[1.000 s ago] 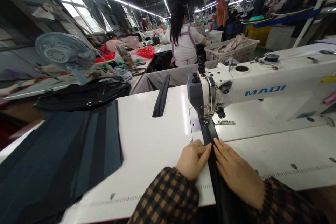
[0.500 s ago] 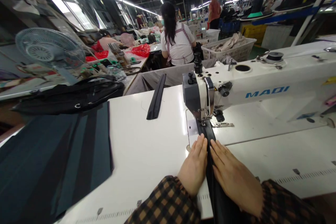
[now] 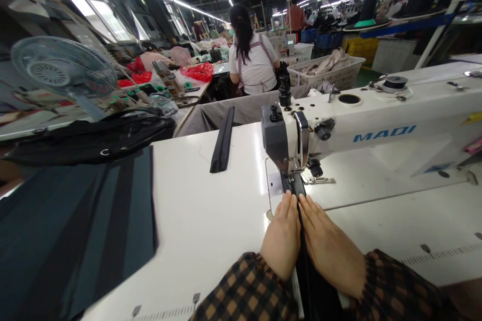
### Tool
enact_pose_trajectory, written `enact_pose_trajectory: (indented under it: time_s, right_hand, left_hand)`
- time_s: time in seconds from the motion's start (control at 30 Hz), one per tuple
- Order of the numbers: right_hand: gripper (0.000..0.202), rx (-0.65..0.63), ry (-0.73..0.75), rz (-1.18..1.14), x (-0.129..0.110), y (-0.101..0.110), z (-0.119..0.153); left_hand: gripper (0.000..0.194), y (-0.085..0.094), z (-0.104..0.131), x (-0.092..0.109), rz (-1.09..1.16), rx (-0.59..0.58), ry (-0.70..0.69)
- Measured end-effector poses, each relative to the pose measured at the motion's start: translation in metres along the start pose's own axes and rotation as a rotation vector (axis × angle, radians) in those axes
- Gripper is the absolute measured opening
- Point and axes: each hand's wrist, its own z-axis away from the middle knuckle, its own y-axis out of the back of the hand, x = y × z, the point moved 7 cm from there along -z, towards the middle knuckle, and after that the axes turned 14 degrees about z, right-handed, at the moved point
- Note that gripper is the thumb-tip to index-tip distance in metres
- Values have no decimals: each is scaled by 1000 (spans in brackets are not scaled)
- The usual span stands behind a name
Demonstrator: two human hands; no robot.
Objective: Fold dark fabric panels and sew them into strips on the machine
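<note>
A long black fabric strip [image 3: 309, 276] runs from the table's front edge up under the presser foot [image 3: 290, 178] of a white sewing machine [image 3: 376, 115]. My left hand [image 3: 282, 233] lies flat on the strip's left side, fingers stretched toward the foot. On its right side rests my right hand [image 3: 331, 248], also flat with fingers extended. Both sets of fingertips are close together, just in front of the foot. Neither hand grasps anything. What lies beneath the palms is hidden.
A short black strip [image 3: 223, 143] lies left of the machine. Dark fabric panels [image 3: 113, 210] cover the table's left side, near a black bag-like item [image 3: 94, 135] and a fan [image 3: 56, 70]. Ahead sits a person [image 3: 254, 57] beside a white basket [image 3: 327, 70].
My right hand has moved slightly left and closer to my left hand, its fingertips nearer the presser foot. The view has shifted a little.
</note>
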Motion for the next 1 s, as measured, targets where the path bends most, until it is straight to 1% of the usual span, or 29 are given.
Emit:
enact_pose_trajectory:
  time_s: [0.17,0.37,0.7,0.83,0.93,1.0]
  right_hand:
    - [55,-5,-9,31,1,-3,-4]
    - [55,18,5,30,3,-7,-7]
    - [57,35,-42,18,3,-3,-12]
    - [59,16,-16,37,4,-7,-15]
    - [58,2,1,48,4,-9,-16]
    - [57,9,-6,44,4,-8,-13]
  left_hand:
    - [46,0,-3,2,-16,13,-10]
    - [46,1,-2,-5,37,66,44]
    - [47,-2,-7,-10,60,76,79]
    - [45,-2,-10,-13,62,73,106]
    - [43,1,-9,-11,51,69,99]
    - [42,2,-5,-6,33,50,79]
